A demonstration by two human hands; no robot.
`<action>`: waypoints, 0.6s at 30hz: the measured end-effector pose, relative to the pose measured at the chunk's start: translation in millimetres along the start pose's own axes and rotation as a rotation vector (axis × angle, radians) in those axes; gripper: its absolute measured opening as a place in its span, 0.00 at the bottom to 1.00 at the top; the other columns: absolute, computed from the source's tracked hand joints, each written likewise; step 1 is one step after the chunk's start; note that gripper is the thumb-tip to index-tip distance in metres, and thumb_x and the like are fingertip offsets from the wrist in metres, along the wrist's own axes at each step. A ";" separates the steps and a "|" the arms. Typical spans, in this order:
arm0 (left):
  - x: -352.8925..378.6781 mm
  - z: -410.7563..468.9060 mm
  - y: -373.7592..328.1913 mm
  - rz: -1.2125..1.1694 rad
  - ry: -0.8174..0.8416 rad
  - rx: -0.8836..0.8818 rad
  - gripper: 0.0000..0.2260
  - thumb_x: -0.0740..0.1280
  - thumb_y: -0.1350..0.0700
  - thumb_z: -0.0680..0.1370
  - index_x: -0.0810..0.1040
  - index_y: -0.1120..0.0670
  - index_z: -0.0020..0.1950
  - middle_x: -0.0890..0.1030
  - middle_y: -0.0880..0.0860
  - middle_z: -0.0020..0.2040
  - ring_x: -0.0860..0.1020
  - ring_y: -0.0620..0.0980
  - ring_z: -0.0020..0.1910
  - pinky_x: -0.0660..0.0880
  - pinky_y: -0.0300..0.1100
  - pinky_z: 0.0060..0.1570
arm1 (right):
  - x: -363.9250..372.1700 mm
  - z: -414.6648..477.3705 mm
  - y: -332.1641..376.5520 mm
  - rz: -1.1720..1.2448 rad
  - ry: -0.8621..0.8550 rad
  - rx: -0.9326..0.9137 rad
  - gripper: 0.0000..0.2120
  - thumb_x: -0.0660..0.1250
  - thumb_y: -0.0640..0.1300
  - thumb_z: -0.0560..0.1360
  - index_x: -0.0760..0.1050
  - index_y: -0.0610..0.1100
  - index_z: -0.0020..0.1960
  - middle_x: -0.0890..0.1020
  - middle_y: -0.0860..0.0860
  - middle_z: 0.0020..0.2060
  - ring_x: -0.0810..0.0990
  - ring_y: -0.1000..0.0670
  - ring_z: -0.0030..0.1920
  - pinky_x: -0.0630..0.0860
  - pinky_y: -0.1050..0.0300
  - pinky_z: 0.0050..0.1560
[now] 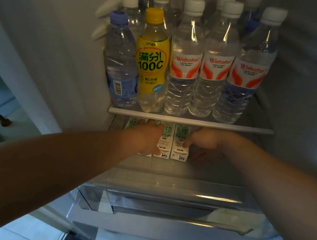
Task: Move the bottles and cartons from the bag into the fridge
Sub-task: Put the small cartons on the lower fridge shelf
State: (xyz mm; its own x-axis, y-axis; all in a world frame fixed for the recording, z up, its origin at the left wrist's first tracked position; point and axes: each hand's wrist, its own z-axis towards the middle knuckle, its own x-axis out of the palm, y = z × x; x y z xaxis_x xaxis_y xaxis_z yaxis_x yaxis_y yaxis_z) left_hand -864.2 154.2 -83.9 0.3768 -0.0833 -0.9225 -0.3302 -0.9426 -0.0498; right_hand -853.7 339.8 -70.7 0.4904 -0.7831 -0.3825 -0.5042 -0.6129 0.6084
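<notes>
Left hand [146, 136], right hand [205, 140], gripping milk cartons [178, 153]

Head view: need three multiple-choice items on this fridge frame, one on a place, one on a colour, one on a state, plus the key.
1. Where do the milk cartons stand?
A. In the door rack
B. On the shelf under the bottles
C. In the bottom drawer

2. What colour is the cap of the 100C bottle?
A. White
B. Blue
C. Yellow

3. How are the cartons placed?
A. Upright in a row
B. Lying flat
C. Stacked in two layers

Key:
1 B: they show just below the front edge of the bottle shelf, with the left hand and right hand on them.
2 C: the cap matches its yellow label.
3 A: their printed fronts stand side by side.
</notes>
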 end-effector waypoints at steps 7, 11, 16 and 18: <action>-13.8 -20.9 -1.3 -0.012 0.211 -0.018 0.39 0.65 0.36 0.76 0.52 0.51 0.80 0.55 0.53 0.80 0.59 0.55 0.77 0.60 0.51 0.74 | 17.7 -33.5 26.2 -0.498 -0.055 -0.116 0.27 0.65 0.44 0.79 0.61 0.47 0.76 0.68 0.46 0.73 0.68 0.42 0.71 0.71 0.46 0.63; -27.7 -49.5 -5.4 -0.067 0.229 -0.018 0.31 0.58 0.38 0.81 0.58 0.52 0.79 0.58 0.51 0.79 0.59 0.53 0.77 0.57 0.48 0.74 | 22.0 -63.5 36.3 -0.663 -0.019 -0.126 0.30 0.63 0.49 0.80 0.56 0.47 0.78 0.63 0.48 0.76 0.65 0.44 0.73 0.69 0.53 0.63; -36.8 -94.2 -5.4 -0.223 0.083 -0.008 0.23 0.53 0.42 0.83 0.66 0.49 0.76 0.67 0.52 0.75 0.67 0.52 0.72 0.62 0.48 0.72 | 24.8 -98.2 39.6 -0.644 -0.105 -0.222 0.27 0.64 0.54 0.79 0.62 0.52 0.76 0.72 0.49 0.66 0.75 0.46 0.61 0.77 0.44 0.60; -39.0 -119.4 -4.2 -0.239 0.003 0.008 0.22 0.53 0.42 0.83 0.66 0.48 0.75 0.67 0.51 0.75 0.67 0.51 0.72 0.62 0.47 0.72 | 27.7 -112.3 36.7 -0.663 -0.190 -0.331 0.26 0.65 0.54 0.78 0.66 0.51 0.74 0.74 0.50 0.63 0.76 0.46 0.60 0.77 0.47 0.59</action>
State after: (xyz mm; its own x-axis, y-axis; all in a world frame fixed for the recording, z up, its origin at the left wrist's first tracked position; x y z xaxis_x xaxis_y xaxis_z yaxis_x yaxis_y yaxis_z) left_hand -774.2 122.8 -2.0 0.4475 0.1413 -0.8830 -0.2382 -0.9329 -0.2700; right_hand -778.8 307.5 19.1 0.4704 -0.2852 -0.8351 0.1073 -0.9208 0.3749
